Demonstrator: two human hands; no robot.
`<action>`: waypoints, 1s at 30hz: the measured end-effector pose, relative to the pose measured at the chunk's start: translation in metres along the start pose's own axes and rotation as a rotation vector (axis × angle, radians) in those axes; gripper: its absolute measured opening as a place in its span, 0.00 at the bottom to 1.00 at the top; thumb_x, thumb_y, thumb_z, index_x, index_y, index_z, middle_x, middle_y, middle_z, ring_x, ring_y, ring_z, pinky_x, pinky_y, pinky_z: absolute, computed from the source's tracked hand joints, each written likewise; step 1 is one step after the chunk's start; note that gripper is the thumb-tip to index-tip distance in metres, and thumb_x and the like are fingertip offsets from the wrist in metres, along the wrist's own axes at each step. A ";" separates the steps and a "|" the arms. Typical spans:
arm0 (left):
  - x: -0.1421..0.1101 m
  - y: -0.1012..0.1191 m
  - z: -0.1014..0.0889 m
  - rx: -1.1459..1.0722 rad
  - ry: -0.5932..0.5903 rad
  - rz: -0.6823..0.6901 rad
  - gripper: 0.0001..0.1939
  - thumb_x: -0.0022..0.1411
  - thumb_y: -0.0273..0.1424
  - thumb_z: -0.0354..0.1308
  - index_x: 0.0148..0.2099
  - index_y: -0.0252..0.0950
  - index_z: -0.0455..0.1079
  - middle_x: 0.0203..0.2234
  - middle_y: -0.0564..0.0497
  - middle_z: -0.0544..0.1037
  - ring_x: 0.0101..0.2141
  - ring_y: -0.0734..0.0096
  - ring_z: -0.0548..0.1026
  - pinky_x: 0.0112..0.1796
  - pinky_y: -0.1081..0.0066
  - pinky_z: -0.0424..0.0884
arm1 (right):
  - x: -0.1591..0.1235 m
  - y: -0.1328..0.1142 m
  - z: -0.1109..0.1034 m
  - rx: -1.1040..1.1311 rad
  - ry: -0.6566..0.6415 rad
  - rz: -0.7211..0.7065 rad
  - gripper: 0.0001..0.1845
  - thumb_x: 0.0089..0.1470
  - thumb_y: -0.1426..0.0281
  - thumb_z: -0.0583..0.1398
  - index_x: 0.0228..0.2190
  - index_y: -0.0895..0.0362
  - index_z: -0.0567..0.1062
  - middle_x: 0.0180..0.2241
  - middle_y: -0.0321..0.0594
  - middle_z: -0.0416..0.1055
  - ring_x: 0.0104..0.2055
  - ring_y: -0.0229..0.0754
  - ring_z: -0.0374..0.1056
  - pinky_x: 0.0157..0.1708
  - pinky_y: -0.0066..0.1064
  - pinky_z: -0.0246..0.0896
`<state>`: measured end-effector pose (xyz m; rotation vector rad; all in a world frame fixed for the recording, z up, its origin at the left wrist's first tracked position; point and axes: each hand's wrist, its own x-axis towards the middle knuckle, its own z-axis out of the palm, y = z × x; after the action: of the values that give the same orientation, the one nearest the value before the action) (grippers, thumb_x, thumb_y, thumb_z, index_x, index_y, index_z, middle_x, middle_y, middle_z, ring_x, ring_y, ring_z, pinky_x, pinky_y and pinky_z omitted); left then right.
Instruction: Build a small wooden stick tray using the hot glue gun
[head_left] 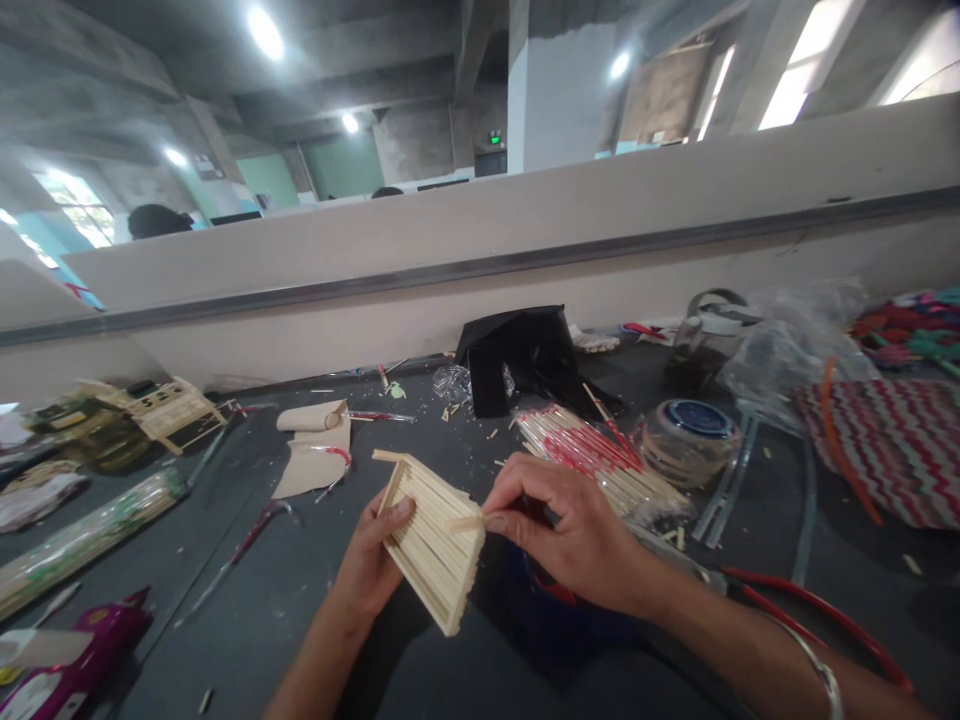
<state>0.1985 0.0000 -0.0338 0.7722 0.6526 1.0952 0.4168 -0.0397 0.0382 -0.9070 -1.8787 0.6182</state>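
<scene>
My left hand (381, 548) grips a small panel (431, 550) made of pale wooden sticks laid side by side, with the thumb over its upper left edge. The panel is tilted above the dark table, and one stick juts out at its top left corner. Between the thumb and index finger of my right hand (566, 530) a short wooden stick (466, 523) is pinched. It lies over the right part of the panel; whether it touches the panel I cannot tell.
Wooden sticks in red-marked plastic (577, 445) lie behind my right hand, beside a blue-lidded jar (697, 430). Red-handled pliers (810, 610) rest at right. Left are a purple glue gun (82, 660), a wrapped stick bundle (90, 530) and a stick model (176, 410). A low partition (420, 250) stands behind.
</scene>
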 end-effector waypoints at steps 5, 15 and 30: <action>0.000 0.005 0.000 0.050 0.031 0.064 0.12 0.49 0.29 0.65 0.38 0.31 0.73 0.25 0.48 0.79 0.23 0.69 0.77 0.26 0.74 0.73 | 0.000 0.001 -0.002 -0.098 -0.078 -0.035 0.05 0.57 0.73 0.58 0.28 0.56 0.69 0.27 0.35 0.66 0.29 0.36 0.62 0.29 0.27 0.56; -0.002 0.011 -0.007 0.095 0.128 0.190 0.13 0.47 0.29 0.67 0.38 0.32 0.73 0.25 0.51 0.77 0.23 0.71 0.75 0.26 0.75 0.72 | -0.001 0.005 -0.001 -0.300 -0.087 -0.172 0.08 0.60 0.73 0.49 0.28 0.55 0.62 0.30 0.39 0.63 0.32 0.40 0.60 0.31 0.32 0.55; -0.003 0.012 -0.004 0.163 0.280 0.315 0.15 0.41 0.30 0.71 0.33 0.34 0.74 0.23 0.53 0.77 0.24 0.73 0.75 0.26 0.76 0.73 | 0.006 0.015 -0.008 0.327 -0.056 0.327 0.16 0.63 0.59 0.48 0.26 0.54 0.59 0.20 0.29 0.56 0.20 0.32 0.52 0.19 0.25 0.48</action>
<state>0.1880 0.0012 -0.0264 0.8902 0.8842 1.4684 0.4275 -0.0259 0.0342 -0.9909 -1.6233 1.1231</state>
